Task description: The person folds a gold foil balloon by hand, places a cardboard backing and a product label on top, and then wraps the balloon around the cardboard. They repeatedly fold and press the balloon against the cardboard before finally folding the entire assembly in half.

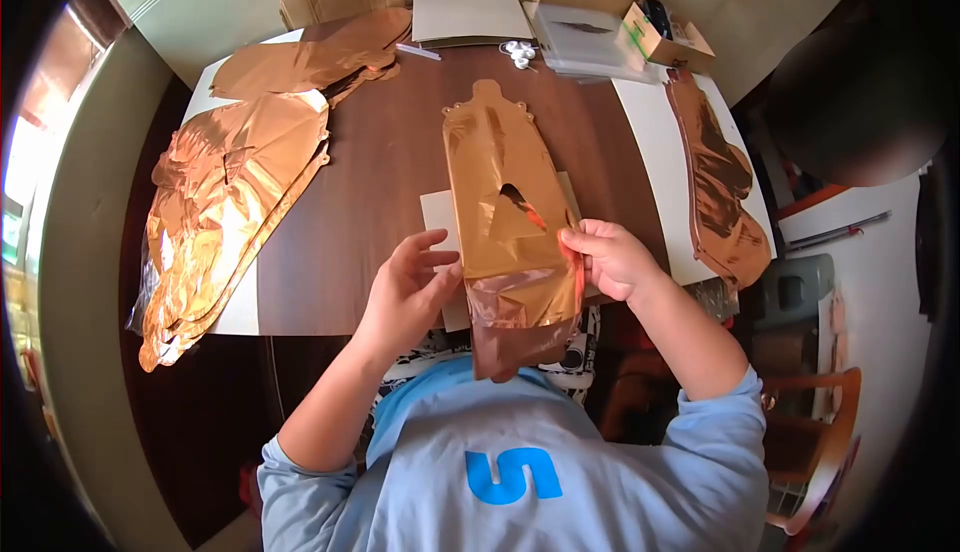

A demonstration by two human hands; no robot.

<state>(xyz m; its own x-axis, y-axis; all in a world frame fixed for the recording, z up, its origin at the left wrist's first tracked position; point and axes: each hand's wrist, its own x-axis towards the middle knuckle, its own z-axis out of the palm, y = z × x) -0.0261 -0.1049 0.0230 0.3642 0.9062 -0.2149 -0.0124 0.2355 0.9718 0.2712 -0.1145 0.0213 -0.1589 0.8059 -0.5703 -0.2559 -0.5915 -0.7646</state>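
Observation:
A long shiny copper-gold foil sheet (503, 162) lies in front of me, its lower end hanging over the table's near edge. My right hand (610, 257) pinches the foil's right edge between thumb and fingers. Beside the left edge is my left hand (415, 277), fingers apart and curved, holding nothing. A white board (437, 212) shows partly beneath the foil.
More foil sheets lie on the left (235, 182), at the back left (300, 57) and on the right (715, 192) of the table (380, 172). White boards (470, 20), small white items (519, 54) and an open box (665, 40) are at the back.

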